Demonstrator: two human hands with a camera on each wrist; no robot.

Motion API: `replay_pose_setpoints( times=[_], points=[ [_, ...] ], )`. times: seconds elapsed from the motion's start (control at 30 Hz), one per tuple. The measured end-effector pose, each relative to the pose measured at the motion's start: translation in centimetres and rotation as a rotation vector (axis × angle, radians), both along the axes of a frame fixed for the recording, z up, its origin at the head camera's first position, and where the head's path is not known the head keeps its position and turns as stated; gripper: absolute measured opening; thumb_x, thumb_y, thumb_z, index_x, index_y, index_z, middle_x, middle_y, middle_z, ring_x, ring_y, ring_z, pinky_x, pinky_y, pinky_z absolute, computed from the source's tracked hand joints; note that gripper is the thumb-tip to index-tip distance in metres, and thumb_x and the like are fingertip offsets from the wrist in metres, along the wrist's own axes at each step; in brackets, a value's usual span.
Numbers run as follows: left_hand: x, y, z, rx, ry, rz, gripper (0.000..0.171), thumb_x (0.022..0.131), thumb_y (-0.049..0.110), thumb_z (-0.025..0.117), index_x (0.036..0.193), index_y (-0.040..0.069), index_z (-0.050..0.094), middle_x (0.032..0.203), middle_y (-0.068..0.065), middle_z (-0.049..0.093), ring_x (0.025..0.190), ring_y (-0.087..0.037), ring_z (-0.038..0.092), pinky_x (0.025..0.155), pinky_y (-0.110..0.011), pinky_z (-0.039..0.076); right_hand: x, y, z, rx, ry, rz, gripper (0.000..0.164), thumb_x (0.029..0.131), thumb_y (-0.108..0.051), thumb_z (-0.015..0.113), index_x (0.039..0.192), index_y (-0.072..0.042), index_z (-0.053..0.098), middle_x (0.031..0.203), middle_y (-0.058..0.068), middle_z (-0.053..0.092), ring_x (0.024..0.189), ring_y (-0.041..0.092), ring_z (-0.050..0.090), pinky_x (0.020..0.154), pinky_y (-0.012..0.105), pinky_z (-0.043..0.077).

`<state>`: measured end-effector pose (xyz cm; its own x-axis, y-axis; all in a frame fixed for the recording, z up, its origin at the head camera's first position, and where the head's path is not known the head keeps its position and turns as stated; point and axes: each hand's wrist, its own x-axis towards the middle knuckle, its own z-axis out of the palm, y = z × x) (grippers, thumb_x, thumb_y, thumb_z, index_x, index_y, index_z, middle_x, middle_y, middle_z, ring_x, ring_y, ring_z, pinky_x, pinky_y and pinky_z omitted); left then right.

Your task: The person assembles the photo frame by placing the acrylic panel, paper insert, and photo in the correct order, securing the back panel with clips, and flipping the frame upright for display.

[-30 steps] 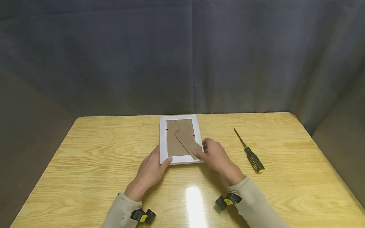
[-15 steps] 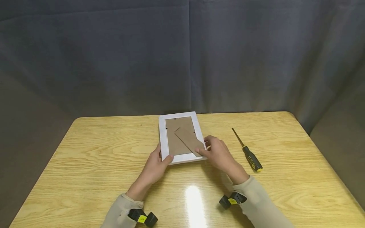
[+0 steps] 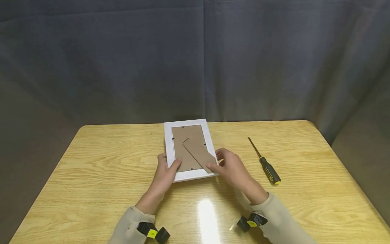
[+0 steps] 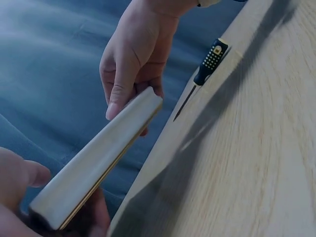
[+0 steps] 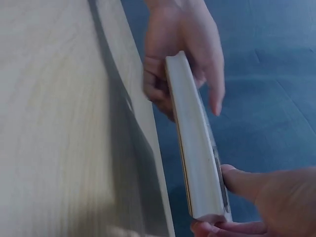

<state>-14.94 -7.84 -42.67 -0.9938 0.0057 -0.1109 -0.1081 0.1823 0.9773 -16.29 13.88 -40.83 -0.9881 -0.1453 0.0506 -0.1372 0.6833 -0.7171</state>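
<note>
A white picture frame (image 3: 192, 175) is held back side up, raised over the table by both hands. Its brown backing board (image 3: 190, 134) has small dark tabs at the edges and a slanted easel stand (image 3: 198, 154). My left hand (image 3: 164, 176) grips the left side, thumb over the back near the lower corner, fingers underneath. At the lower right corner my right hand (image 3: 234, 171) pinches the frame, thumb on the stand's wide end. Both wrist views show the frame's pale lower edge (image 4: 98, 158) side-on between the hands. The frame's front is hidden.
A black and yellow screwdriver (image 3: 269, 171) lies on the wooden table (image 3: 100, 169) right of the hands, blade pointing away. A dark curtain (image 3: 195, 67) hangs behind the table. A bright light reflection shows on the tabletop near the front.
The frame has risen and shifted a little to the left. My left thumb has moved from the lower corner onto the backing board; the right hand keeps its hold. The screwdriver lies where it was.
</note>
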Motion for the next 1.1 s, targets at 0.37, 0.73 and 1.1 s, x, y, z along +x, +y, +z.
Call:
replay_pose_setpoints(
  times=[0.37,0.73,1.1],
  points=[
    [0.2,0.0,0.9,0.059,0.060,0.067,0.051,0.090,0.021,0.058,0.129,0.006,0.029,0.118,-0.015,0.054,0.108,-0.027,0.054,0.099,-0.044,0.035,0.6,-0.5,-0.3,0.046,0.072,0.033,0.051,0.080,-0.039,0.070,0.115,-0.004,0.062,0.101,0.006,0.067,0.081,0.017,0.061,0.068,0.033,0.051],
    [0.5,0.4,2.1,0.063,0.201,0.063,0.044,0.092,0.013,0.055,0.126,0.008,0.028,0.111,-0.018,0.059,0.094,-0.024,0.064,0.084,-0.037,0.049,2.6,-3.1,1.3,0.088,0.409,0.143,0.077,0.083,-0.040,0.066,0.146,-0.006,0.037,0.143,0.014,0.042,0.130,0.029,0.038,0.104,0.046,0.033],
    [1.8,2.1,3.8,-0.137,0.403,0.070,0.045,0.089,0.007,0.057,0.126,0.014,0.032,0.108,-0.014,0.064,0.082,-0.021,0.062,0.063,-0.034,0.053,4.3,-5.5,1.5,-0.063,0.191,0.209,0.087,0.093,-0.057,0.039,0.153,-0.007,-0.001,0.159,0.012,0.001,0.144,0.026,0.006,0.112,0.043,0.011]
  ],
)
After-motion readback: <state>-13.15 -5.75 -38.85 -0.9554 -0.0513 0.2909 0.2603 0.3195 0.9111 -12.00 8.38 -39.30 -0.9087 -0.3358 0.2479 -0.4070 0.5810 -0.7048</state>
